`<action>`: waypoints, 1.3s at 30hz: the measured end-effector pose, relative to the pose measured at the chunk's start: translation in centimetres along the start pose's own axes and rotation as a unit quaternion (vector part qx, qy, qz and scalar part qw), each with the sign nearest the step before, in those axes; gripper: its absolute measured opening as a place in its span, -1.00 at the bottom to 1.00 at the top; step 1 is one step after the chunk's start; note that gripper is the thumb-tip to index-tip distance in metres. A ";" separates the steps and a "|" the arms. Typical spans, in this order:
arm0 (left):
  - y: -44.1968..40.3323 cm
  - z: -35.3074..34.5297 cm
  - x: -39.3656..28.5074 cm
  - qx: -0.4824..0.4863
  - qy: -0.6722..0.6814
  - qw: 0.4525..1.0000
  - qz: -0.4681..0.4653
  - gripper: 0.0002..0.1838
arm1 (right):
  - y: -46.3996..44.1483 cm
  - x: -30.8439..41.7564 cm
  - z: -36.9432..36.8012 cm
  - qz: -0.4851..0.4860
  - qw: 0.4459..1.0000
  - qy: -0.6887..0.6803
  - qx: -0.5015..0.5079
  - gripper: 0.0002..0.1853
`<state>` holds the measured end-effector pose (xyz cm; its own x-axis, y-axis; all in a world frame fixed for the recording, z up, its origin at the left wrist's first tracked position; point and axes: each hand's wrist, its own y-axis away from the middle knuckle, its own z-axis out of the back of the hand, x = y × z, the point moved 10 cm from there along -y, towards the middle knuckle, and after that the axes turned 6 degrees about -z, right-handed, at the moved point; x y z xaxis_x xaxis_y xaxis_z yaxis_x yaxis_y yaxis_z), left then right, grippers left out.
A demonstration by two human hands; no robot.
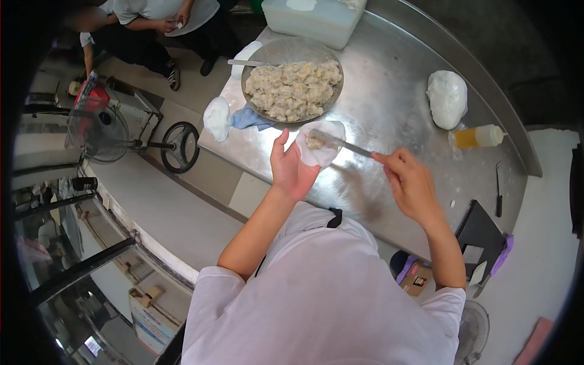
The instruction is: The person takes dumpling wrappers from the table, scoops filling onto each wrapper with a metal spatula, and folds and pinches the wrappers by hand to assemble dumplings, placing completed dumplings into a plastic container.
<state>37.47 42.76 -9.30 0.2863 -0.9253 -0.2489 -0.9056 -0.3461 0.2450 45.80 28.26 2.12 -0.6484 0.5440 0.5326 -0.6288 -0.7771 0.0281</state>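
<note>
A thin round white wrapper [323, 157] lies across the palm and fingers of my left hand [293, 169], thumb raised to one side. Some pale lumpy filling [313, 143] sits on the wrapper. My right hand [406, 182] is closed around the end of a flat metal spatula [350, 146], whose tip touches the filling. Just beyond my left hand stands a round metal bowl [339, 91] heaped with chunky filling [292, 88]. A second flat utensil [246, 62] rests over the bowl's left rim.
The steel table [389, 79] holds a plastic tub [313, 21], a white wrapped bundle [447, 99], a yellow squeeze bottle [477, 137], a blue cloth [249, 118] and a white bundle [217, 118]. Another person [161, 15] stands at the upper left.
</note>
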 end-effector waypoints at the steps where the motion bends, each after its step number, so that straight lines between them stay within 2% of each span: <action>1: 0.1 0.0 0.1 -0.001 -0.004 1.000 0.005 -0.16 | -0.1 0.2 1.3 0.000 1.000 0.010 -0.022 -0.67; 3: 0.2 0.3 0.3 0.000 -0.008 1.000 0.017 -0.16 | -0.2 0.4 2.6 -0.004 0.999 0.019 -0.047 -0.67; 5: 0.3 0.3 0.4 0.005 -0.012 0.999 0.030 -0.15 | 0.3 2.3 2.9 0.088 0.988 0.110 -0.066 -0.65; 8: 0.3 0.7 0.7 -0.005 0.015 0.999 0.052 -0.15 | 0.7 1.9 1.6 0.105 0.986 0.118 -0.046 -0.62; 10: 0.3 3.1 -0.2 -0.057 -0.014 0.998 0.009 -0.14 | -0.1 0.6 2.5 0.069 0.992 0.097 -0.052 -0.64; 12: 0.8 4.8 -0.4 -0.082 -0.017 0.996 0.010 -0.14 | -1.7 -1.2 2.9 0.032 0.995 0.072 -0.055 -0.66; 14: 1.1 6.3 -0.2 -0.102 -0.026 0.994 0.018 -0.14 | -4.4 -3.7 2.8 0.013 0.980 0.179 -0.089 -0.75; 18: 2.0 7.7 0.8 -0.127 -0.021 0.991 0.042 -0.17 | -9.6 -3.6 -2.6 0.101 0.954 0.274 -0.072 -0.85; 21: 2.5 8.6 0.9 -0.136 -0.031 0.989 0.043 -0.20 | -12.0 -2.3 -5.4 0.108 0.947 0.296 -0.061 -0.89; 23: 2.9 9.6 0.6 -0.144 -0.042 0.988 0.038 -0.20 | -13.5 -2.3 -7.8 0.103 0.945 0.312 0.011 -0.87; 24: 3.0 10.3 0.6 -0.156 -0.048 0.986 0.039 -0.20 | -13.7 -1.6 -7.8 0.105 0.945 0.309 0.010 -0.87; 27: 2.6 12.5 0.7 -0.175 -0.038 0.983 0.039 -0.19 | -14.3 -1.4 -8.1 0.060 0.950 0.297 0.075 -0.85; 29: 2.1 13.8 0.8 -0.185 -0.020 0.982 0.036 -0.18 | -14.3 -3.0 -8.1 -0.020 0.962 0.245 0.120 -0.82; 30: 1.6 14.0 0.9 -0.193 -0.016 0.980 0.038 -0.17 | -14.3 -3.4 -8.6 -0.015 0.962 0.244 0.123 -0.82; 32: 0.4 14.9 1.3 -0.203 -0.010 0.978 0.036 -0.16 | -14.0 -6.1 -9.3 -0.079 0.984 0.118 0.111 -0.77; 33: -0.4 15.9 1.5 -0.211 0.005 0.977 0.029 -0.15 | -13.9 -6.6 -9.5 -0.076 0.984 0.119 0.113 -0.77; 38: -3.5 15.5 2.0 -0.216 0.006 0.976 0.015 -0.15 | -12.7 -9.9 -11.6 -0.141 0.969 -0.109 0.173 -0.76; 39: -4.0 15.3 2.0 -0.201 0.007 0.979 0.016 -0.15 | -12.5 -10.2 -11.6 -0.142 0.969 -0.109 0.172 -0.76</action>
<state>36.90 44.71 -25.09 0.2658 -0.9378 -0.2232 -0.7183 -0.3471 0.6030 55.32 36.04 -13.46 -0.3404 0.7010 0.6266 -0.5643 -0.6854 0.4602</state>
